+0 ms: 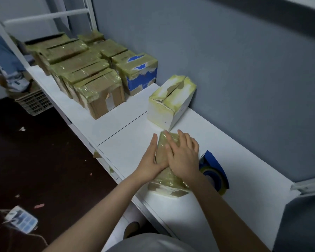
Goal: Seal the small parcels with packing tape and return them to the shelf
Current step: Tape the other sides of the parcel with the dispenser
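Head view, from the left: sealed parcels stand packed on the white shelf. Nearer, the left hand lies straight-fingered against the side of the small parcel, which rests on the shelf near its front edge. The right hand presses flat on top, gripping nothing. A tape dispenser sits just right. Tape-slick and probably light (cardboard, so fairly stiff), the parcel is best taken by opposite sides.

No legible text or numbers anywhere, markings on the blue-and-white box too blurred to read
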